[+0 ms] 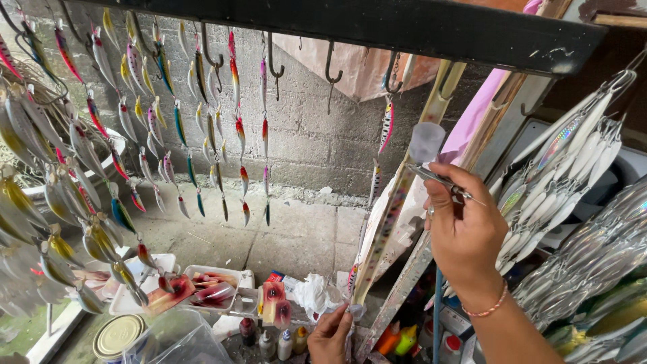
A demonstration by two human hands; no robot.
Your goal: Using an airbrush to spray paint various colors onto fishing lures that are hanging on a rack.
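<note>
Plastic cup [426, 140] on airbrush [441, 180], contents unclear; R hand [465, 232] grips airbrush. L hand [331, 334] pinches small cap [356, 311] near paint bottles [276, 342]. White trays [214, 283] hold painted stencils.

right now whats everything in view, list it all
painted fishing lures: dozens, many colours, hanging in strings from rack hooks, left
rack bar: one, black, across the top
unpainted lures: many, silver-white, bunched at right
airbrush: one, metal with clear cup, in right hand
long stencil strips: two, pale and paint-speckled, leaning at centre
trays: few, white, paint-stained, below
paint bottles: several, bottom centre
tin lid: one, gold, bottom left
bracelet: one, pink, right wrist
left hand: at a strip's lower end
right hand: gripping the airbrush
</note>
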